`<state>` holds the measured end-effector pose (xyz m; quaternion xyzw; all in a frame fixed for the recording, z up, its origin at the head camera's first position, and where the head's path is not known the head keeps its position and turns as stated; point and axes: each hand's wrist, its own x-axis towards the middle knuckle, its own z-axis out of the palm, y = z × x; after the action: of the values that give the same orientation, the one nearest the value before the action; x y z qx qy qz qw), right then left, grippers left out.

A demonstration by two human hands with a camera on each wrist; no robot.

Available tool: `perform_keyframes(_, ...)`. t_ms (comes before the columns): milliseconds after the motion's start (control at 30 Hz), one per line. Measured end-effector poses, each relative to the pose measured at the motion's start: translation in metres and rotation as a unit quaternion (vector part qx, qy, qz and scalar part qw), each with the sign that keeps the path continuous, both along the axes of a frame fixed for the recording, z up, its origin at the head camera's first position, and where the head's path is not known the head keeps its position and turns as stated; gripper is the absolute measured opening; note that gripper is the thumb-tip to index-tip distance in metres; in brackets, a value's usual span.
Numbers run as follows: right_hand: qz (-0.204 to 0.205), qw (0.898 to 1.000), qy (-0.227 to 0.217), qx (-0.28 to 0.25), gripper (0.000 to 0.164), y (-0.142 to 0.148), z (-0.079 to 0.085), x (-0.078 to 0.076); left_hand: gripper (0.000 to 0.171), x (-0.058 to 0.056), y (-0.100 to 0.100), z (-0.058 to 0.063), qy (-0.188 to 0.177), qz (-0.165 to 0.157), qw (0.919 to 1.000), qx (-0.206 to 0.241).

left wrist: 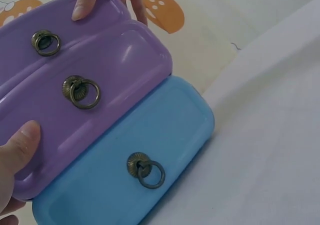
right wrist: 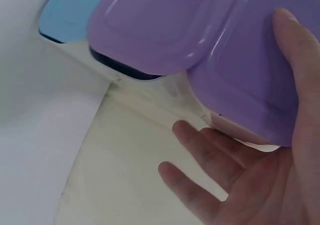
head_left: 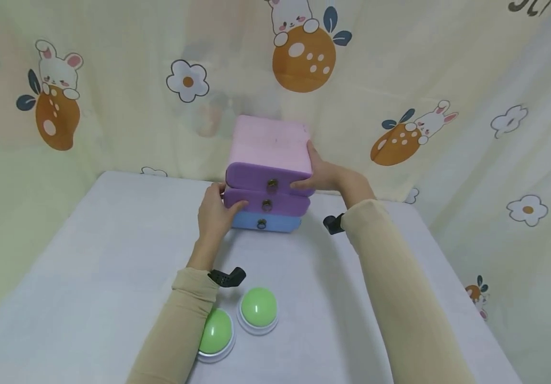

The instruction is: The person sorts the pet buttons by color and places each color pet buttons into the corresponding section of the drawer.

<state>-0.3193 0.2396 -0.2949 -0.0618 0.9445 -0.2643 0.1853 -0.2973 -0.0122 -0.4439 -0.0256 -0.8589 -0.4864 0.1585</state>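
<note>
A small drawer cabinet (head_left: 270,141) with a pink top stands at the back of the table. Its upper drawer (head_left: 246,175) and middle drawer (left wrist: 125,55) have purple fronts, the bottom drawer (left wrist: 180,115) a blue one. Each front carries a bronze ring pull (left wrist: 85,96). My left hand (head_left: 214,213) grips the cabinet's left side low down, its thumb on the middle front. Higher up, on the right side, my right hand (head_left: 325,173) holds the cabinet with its thumb across the upper front. Two of its fingers stretch along the pale side in the right wrist view.
Two green domed buttons (head_left: 259,307) on pale round bases sit near the front, one partly behind the left sleeve (head_left: 170,325). White cloth covers the table (head_left: 122,256). A printed curtain (head_left: 127,122) hangs right behind the cabinet and along the sides.
</note>
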Motion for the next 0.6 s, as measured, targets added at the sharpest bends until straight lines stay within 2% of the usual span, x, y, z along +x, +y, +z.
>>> perform_keyframes(100,0.010,1.000,0.011,0.006,0.125,-0.003,0.006,-0.002,0.068,-0.001,-0.003,0.003,-0.001,-0.009,1.0000,-0.004)
perform_keyframes(200,0.015,1.000,0.014,0.019,0.125,-0.001,-0.002,0.001,0.069,0.007,-0.004,-0.002,-0.013,-0.018,0.9995,-0.020)
perform_keyframes(267,0.017,0.999,0.032,0.035,0.124,-0.001,-0.005,0.002,0.066,0.014,-0.008,0.003,-0.015,-0.007,0.9997,-0.020)
perform_keyframes(367,0.008,0.995,0.063,0.080,0.122,-0.003,-0.006,0.003,0.053,0.026,-0.014,0.021,-0.003,0.033,0.9992,0.023)
perform_keyframes(433,0.000,0.989,0.079,0.121,0.121,-0.003,-0.005,0.003,0.040,0.033,-0.012,0.034,0.013,0.058,0.9937,0.095)
perform_keyframes(467,-0.005,0.987,0.085,0.139,0.121,-0.003,-0.003,0.004,0.034,0.037,-0.009,0.040,0.019,0.068,0.9865,0.148)
perform_keyframes(500,-0.009,0.984,0.093,0.155,0.120,-0.002,-0.002,0.004,0.028,0.041,-0.004,0.044,0.021,0.079,0.9745,0.209)
perform_keyframes(533,-0.009,0.980,0.102,0.169,0.120,-0.002,-0.001,0.004,0.022,0.044,0.003,0.049,0.018,0.089,0.9559,0.279)
perform_keyframes(567,-0.008,0.978,0.112,0.177,0.119,-0.001,0.001,0.003,0.017,0.048,0.011,0.051,0.009,0.101,0.9303,0.353)
perform_keyframes(600,-0.007,0.975,0.122,0.184,0.118,0.000,0.002,0.003,0.014,0.051,0.019,0.053,-0.006,0.112,0.8977,0.426)
